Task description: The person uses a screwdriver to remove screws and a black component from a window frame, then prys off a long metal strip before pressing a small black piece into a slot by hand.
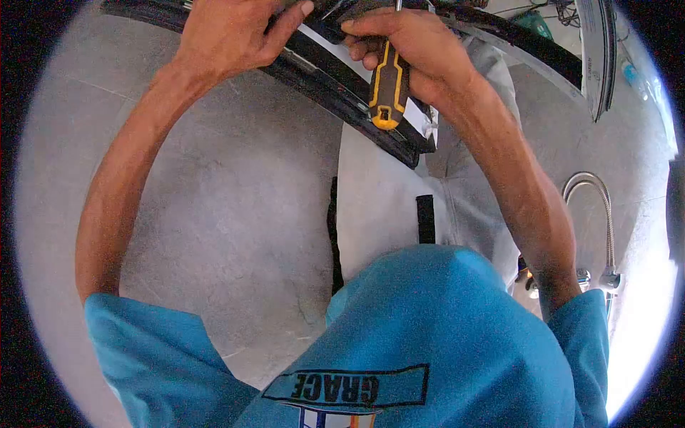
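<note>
At the top of the head view, my left hand (232, 32) rests on a long black frame piece (335, 85) with a white strip along it; its fingertips are partly cut off by the image edge. My right hand (421, 50) is closed round a screwdriver with a black and yellow handle (389, 89). The handle points down toward me, and the metal shaft runs up out of view, so its tip is hidden. The frame piece slants down to the right and ends above my light trousers (378, 192).
A flexible metal hose (606, 207) with a chrome fitting (612, 280) is at the right. Another black and white profile (598, 57) hangs at the upper right, near dark cables (566, 13) and a green object (535, 25). Grey tiled floor (228, 192) lies below.
</note>
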Action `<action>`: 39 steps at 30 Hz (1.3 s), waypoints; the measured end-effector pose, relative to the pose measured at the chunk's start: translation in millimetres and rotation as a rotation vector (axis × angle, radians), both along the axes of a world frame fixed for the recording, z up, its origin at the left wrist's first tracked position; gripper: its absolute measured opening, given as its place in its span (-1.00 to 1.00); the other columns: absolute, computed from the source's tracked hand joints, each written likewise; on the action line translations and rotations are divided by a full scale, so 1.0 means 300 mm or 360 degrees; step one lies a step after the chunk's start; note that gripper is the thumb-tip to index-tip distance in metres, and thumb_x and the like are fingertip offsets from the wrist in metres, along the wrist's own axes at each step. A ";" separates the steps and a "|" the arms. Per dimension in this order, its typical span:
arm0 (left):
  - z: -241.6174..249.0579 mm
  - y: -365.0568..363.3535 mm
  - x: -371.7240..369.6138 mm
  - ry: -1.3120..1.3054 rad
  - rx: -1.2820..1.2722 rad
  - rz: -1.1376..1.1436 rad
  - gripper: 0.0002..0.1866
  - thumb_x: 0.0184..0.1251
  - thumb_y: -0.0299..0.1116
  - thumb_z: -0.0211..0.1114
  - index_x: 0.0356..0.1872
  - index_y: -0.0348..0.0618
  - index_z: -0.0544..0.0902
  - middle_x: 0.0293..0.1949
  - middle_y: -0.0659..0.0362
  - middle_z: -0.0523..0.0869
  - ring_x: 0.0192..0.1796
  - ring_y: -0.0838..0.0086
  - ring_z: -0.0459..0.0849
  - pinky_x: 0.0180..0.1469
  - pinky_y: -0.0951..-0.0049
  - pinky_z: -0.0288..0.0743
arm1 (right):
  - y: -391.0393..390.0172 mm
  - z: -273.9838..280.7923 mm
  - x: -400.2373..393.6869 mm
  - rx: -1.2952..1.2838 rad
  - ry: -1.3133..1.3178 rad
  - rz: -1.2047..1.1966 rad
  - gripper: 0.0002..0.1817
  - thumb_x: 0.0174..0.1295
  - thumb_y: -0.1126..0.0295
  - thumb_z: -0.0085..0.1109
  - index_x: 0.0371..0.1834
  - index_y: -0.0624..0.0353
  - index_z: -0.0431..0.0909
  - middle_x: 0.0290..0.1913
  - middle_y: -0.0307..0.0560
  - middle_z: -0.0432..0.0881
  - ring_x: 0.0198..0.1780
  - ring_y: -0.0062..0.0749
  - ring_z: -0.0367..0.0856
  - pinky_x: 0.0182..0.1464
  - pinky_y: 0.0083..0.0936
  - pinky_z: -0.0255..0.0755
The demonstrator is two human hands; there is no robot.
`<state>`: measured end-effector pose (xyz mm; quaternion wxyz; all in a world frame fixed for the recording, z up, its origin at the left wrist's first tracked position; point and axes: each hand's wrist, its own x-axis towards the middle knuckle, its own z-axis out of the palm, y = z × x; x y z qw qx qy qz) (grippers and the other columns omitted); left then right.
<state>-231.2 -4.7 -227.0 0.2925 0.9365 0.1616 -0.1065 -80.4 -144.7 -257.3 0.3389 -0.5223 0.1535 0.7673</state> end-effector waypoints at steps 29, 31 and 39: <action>0.608 -0.199 0.017 -0.1623 -0.1926 0.1934 -0.45 0.34 -0.13 -0.06 0.19 -0.37 0.36 0.22 -0.19 0.37 0.29 0.05 0.31 0.34 -0.06 0.13 | -0.044 -0.056 0.047 -0.0222 0.0266 -0.0037 -0.92 0.08 0.53 0.20 -0.50 0.31 0.55 -0.49 -0.01 0.59 -0.49 -0.34 0.56 -0.48 -0.51 0.47; 0.677 -0.260 0.033 -0.1434 -0.1785 0.2014 -0.49 0.33 -0.16 -0.03 0.16 -0.36 0.39 0.18 -0.16 0.41 0.22 0.08 0.35 0.30 -0.01 0.18 | -0.060 -0.055 0.033 -0.0084 0.0286 -0.0118 -0.93 0.09 0.55 0.19 -0.48 0.32 0.55 -0.48 -0.01 0.59 -0.48 -0.32 0.56 -0.44 -0.47 0.49; 0.799 -0.398 0.094 -0.0970 -0.1081 0.2144 -0.64 0.31 -0.26 0.06 0.00 -0.29 0.53 0.00 -0.02 0.55 -0.02 0.21 0.52 0.11 0.19 0.36 | -0.061 0.040 0.034 -0.0065 0.0220 -0.0142 -0.73 0.16 0.50 0.17 -0.11 0.44 0.51 -0.47 -0.03 0.58 -0.57 -0.50 0.50 -0.52 -0.65 0.41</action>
